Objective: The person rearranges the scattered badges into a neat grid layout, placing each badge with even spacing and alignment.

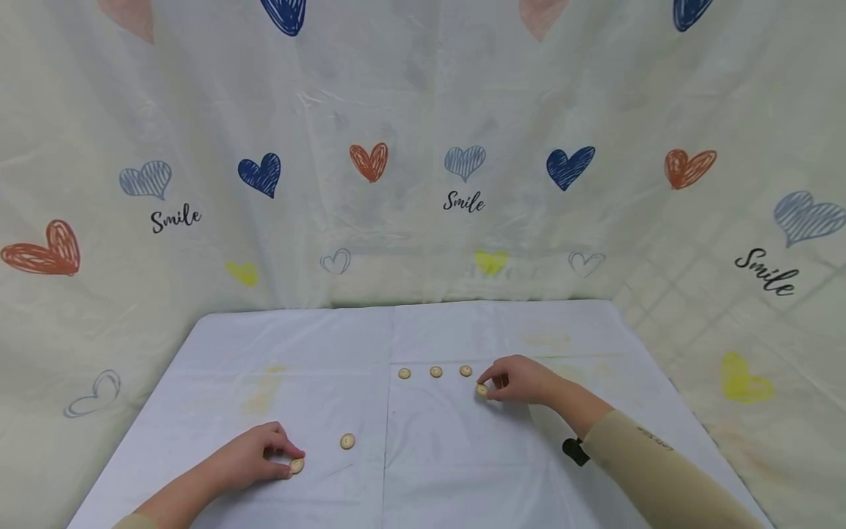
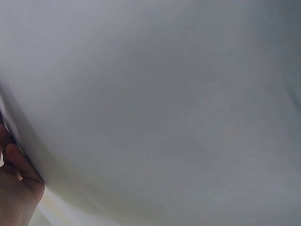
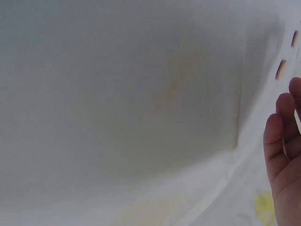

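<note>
In the head view my left hand (image 1: pixel 254 457) is low on the left side of the table, thumb and fingers pinching a pale wooden button (image 1: pixel 297 466). A second button (image 1: pixel 346 441) lies by itself to the right of that hand. Farther back, my right hand (image 1: pixel 522 380) pinches another wooden button (image 1: pixel 482 390) by its edge. Just beyond it, three buttons lie spaced in a row, the nearest (image 1: pixel 465 371) close to the right fingertips. The left wrist view shows only part of the left hand (image 2: pixel 19 188); the right wrist view shows right fingers (image 3: pixel 275 136) near two buttons.
A white cloth (image 1: pixel 449 455) with creases and faint yellow stains covers the table. Behind and beside it hangs a pale curtain (image 1: pixel 410 95) printed with hearts and "Smile". A small black object (image 1: pixel 575 451) is at the right sleeve.
</note>
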`<state>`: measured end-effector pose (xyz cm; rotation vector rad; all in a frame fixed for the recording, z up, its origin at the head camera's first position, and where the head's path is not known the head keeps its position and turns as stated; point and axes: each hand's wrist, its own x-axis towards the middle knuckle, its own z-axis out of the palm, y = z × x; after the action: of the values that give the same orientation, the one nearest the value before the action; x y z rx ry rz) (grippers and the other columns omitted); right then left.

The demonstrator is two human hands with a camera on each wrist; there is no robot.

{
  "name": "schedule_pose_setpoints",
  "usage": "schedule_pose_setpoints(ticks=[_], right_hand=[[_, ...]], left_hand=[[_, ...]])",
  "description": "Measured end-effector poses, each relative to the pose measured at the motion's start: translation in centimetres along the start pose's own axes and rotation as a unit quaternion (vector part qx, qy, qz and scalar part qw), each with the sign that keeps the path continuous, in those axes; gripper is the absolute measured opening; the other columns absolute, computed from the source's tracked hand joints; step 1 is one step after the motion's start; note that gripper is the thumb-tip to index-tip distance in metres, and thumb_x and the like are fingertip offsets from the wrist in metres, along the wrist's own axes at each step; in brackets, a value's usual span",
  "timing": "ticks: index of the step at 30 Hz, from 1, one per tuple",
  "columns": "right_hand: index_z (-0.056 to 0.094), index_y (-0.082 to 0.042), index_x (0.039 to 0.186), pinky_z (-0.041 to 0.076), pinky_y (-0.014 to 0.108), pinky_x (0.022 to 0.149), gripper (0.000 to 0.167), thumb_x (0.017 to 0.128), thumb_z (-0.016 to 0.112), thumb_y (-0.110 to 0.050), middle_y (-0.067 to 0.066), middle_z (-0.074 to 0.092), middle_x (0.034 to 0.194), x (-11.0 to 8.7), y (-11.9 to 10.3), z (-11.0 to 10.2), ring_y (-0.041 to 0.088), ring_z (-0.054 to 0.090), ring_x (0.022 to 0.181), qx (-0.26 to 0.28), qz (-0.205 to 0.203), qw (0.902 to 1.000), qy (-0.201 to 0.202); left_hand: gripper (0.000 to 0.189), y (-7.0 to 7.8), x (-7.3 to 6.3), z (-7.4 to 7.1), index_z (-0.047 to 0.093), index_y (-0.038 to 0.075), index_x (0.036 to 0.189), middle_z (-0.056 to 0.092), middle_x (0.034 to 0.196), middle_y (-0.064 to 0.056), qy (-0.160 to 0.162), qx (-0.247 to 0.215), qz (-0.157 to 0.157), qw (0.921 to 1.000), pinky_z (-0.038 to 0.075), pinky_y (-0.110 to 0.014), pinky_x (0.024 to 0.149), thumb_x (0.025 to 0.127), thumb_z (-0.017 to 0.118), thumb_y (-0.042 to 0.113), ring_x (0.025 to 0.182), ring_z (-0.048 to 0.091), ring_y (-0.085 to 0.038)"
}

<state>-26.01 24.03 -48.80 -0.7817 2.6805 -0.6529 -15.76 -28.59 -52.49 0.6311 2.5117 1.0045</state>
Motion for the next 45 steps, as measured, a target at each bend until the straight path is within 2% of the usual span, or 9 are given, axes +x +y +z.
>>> schedule_pose_setpoints(ticks=[5,9,16,19,33,45], right_hand=[[0.077,-0.029,0.105,0.045,0.028,0.066,0.018,0.086,0.078,-0.027,-0.013,0.058,0.074,1.0,-0.1,0.3,0.007,0.053,0.07,-0.012,0.006,0.9999,-0.009],[0.078,-0.026,0.102,0.044,0.03,0.067,0.018,0.084,0.08,-0.023,-0.011,0.057,0.073,1.6,-0.6,0.4,0.01,0.052,0.07,-0.018,0.012,0.9996,-0.016],[0.078,-0.028,0.1,0.042,0.031,0.07,0.015,0.085,0.079,-0.027,-0.011,0.056,0.073,2.7,-0.3,0.9,0.009,0.051,0.072,-0.057,0.04,0.9973,-0.023],[0.078,-0.028,0.103,0.042,0.031,0.071,0.017,0.086,0.078,-0.028,-0.011,0.056,0.075,2.9,-0.2,1.0,0.009,0.05,0.073,-0.067,0.034,0.9969,-0.025],[0.078,-0.029,0.107,0.042,0.03,0.072,0.022,0.085,0.079,-0.029,-0.012,0.056,0.075,2.8,-0.1,0.9,0.007,0.05,0.073,-0.063,0.021,0.9975,-0.026],[0.077,-0.029,0.11,0.044,0.03,0.07,0.029,0.081,0.083,-0.032,-0.01,0.059,0.075,2.8,-0.5,0.7,0.01,0.053,0.073,-0.008,0.038,0.999,-0.022]], left_hand=[[0.023,0.2,0.0,0.0,0.079,0.025,0.103,0.058,0.093,0.01,0.001,-0.003,0.0,1.0,0.043,-0.024,0.075,0.081,0.082,0.03,0.085,0.053,-0.004],[0.023,0.4,-0.1,0.0,0.079,0.025,0.103,0.058,0.093,0.009,0.001,-0.002,-0.006,1.0,0.043,-0.024,0.075,0.08,0.082,0.03,0.086,0.053,-0.005],[0.024,0.7,-0.1,-0.2,0.079,0.025,0.103,0.057,0.093,0.009,0.001,-0.001,-0.004,1.0,0.043,-0.024,0.075,0.081,0.082,0.031,0.086,0.053,-0.005],[0.023,0.8,-0.1,-0.2,0.079,0.025,0.103,0.057,0.093,0.009,0.001,0.001,-0.003,1.0,0.043,-0.024,0.075,0.08,0.082,0.031,0.086,0.053,-0.005],[0.024,1.0,0.0,-0.2,0.079,0.024,0.103,0.057,0.093,0.008,-0.001,0.002,-0.011,0.9999,0.043,-0.024,0.076,0.08,0.082,0.029,0.085,0.053,-0.005],[0.024,1.2,-0.2,-0.2,0.079,0.023,0.104,0.057,0.093,0.009,-0.001,0.005,-0.003,1.0,0.043,-0.024,0.077,0.082,0.081,0.029,0.087,0.053,-0.005]])
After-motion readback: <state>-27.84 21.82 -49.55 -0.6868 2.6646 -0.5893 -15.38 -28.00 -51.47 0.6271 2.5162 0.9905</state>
